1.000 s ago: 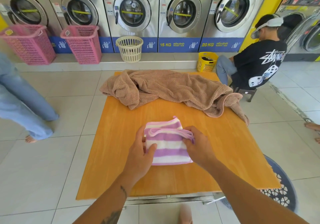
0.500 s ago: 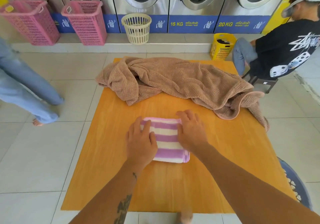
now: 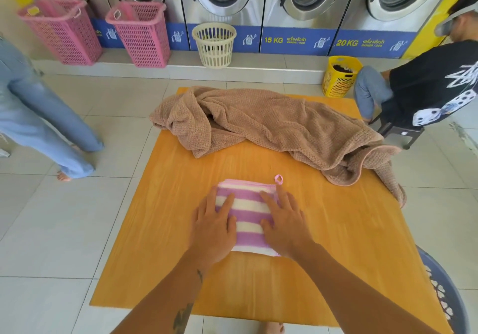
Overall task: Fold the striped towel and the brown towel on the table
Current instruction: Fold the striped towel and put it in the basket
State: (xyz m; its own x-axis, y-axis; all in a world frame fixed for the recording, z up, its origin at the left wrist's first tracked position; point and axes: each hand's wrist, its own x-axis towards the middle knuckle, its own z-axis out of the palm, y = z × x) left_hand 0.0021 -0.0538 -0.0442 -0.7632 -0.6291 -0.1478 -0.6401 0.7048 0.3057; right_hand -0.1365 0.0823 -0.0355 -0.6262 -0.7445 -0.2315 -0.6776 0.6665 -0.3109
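The purple-and-white striped towel lies folded into a small rectangle near the middle of the orange table. A pink hanging loop sticks out at its far right corner. My left hand lies flat on the towel's left side, fingers straight. My right hand presses flat on its right side. The brown towel sprawls crumpled across the far half of the table, and its right end hangs over the table's right edge.
Two pink baskets, a cream basket and a yellow basket stand on the floor before the washing machines. A person in jeans stands left. A seated person is at the right. A dark basket rim shows at right.
The striped towel went from partly folded with the loop strip held, to a flat rectangle. Both my hands now press flat on it.
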